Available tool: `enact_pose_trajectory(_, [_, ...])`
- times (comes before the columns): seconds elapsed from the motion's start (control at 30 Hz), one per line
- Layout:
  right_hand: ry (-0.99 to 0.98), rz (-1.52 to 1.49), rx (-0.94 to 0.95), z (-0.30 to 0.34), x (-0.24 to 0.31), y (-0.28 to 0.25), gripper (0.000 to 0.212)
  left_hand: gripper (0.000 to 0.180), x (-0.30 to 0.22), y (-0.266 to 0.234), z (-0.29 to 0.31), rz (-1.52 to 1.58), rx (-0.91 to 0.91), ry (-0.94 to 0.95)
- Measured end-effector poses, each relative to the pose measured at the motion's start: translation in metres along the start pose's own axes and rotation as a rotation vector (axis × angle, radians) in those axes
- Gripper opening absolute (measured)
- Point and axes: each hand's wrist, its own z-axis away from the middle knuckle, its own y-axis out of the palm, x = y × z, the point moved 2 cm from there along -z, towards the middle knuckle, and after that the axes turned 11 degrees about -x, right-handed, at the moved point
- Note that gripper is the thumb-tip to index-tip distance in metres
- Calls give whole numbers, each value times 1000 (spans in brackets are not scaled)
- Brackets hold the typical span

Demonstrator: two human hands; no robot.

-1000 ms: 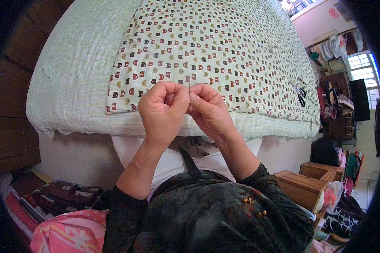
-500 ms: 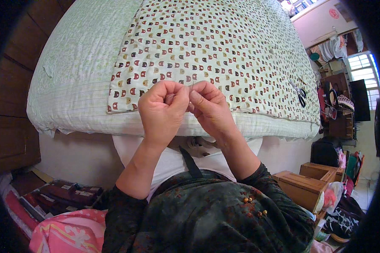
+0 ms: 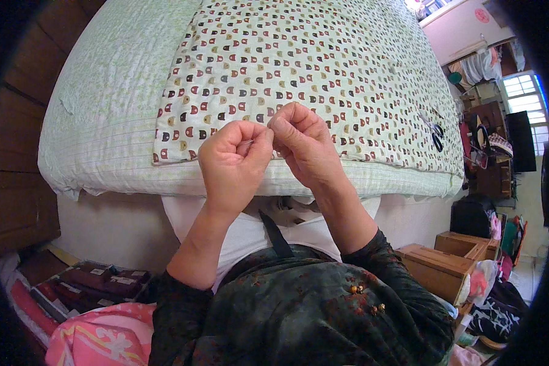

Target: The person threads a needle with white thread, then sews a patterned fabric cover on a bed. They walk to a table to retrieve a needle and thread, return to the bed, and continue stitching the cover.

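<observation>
My left hand [image 3: 235, 158] and right hand [image 3: 302, 143] meet just above the dotted quilt [image 3: 323, 67]. Both grips pinch something too tiny to see. No stitches show yet, I think.

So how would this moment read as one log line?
left hand: pinched shut | right hand: pinched shut, fingertips meeting | held item: too small to tell | below: patterned quilt

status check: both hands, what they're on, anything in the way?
Left hand and right hand fisted, fingertips pinched together above patterned quilt. Pinched item too small to tell. Scissors lie apart, right.
</observation>
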Motion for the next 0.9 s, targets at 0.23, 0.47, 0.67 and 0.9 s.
enact_pose_trajectory(0.23, [-42, 113, -49, 1, 0, -3, 14, 4, -7, 0, 2, -184, -36, 313])
enact_pose_trajectory(0.47, [-6, 28, -183, -4, -1, -7, 12, 5, -5, -8, -2, -97, -69, 76])
enact_pose_trajectory(0.67, [168, -117, -61, 4, -7, -4, 16, 4, -6, -12, -7, 11, -96, -55])
enact_pose_trajectory(0.9, [210, -166, -34, 12, -15, 4, 13, 1, -4, -5, -4, 62, -43, 81])
